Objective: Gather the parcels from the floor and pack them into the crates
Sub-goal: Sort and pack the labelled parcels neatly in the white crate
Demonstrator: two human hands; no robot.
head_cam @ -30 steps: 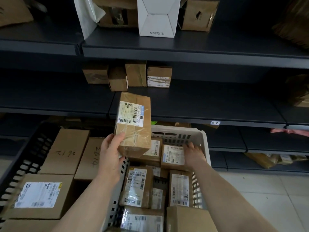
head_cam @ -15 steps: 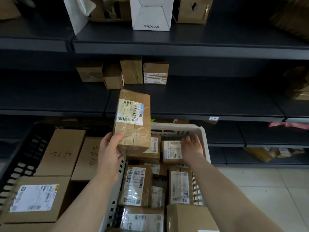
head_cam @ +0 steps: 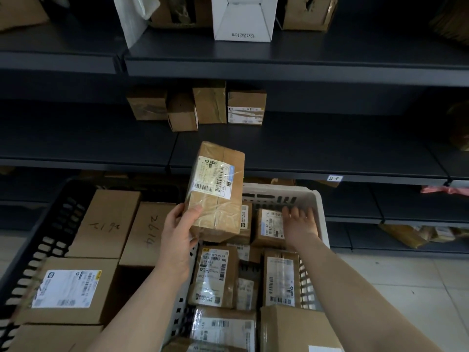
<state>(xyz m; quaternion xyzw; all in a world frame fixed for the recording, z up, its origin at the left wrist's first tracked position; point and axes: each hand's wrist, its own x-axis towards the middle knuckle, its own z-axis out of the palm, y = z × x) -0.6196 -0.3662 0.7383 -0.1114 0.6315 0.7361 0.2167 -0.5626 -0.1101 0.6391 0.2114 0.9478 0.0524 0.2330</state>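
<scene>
We stand before dark metal shelving (head_cam: 330,148) on a pale tiled floor (head_cam: 406,288); a white box (head_cam: 245,19) sits on the upper shelf, and a row of brown boxes (head_cam: 198,105) lines the back of the middle shelf. Below us lie two slotted crates side by side: a black crate (head_cam: 50,237) on the left, which carries large cartons, one with handwritten numbers (head_cam: 149,232); and a white crate (head_cam: 291,190) on the right, packed with small labelled parcels.

The held parcel (head_cam: 215,194) is a taped brown box raised over the far left part of the white crate, clear of the parcels beneath it. Its long axis stands nearly upright, the top leaning slightly right; its broad face with the white shipping label is turned towards us.

Our left hand (head_cam: 177,232) grips this parcel at its lower left corner; the thumb presses on the labelled face near the bottom edge, the fingers wrap behind it out of sight, so the grip is clamped on the box.

Our right hand (head_cam: 300,224) reaches into the far right corner of the white crate, palm down; its fingers are spread and fairly straight, resting on the top of a small parcel (head_cam: 269,224) close to the crate's far wall, closing round nothing that we can see.
</scene>
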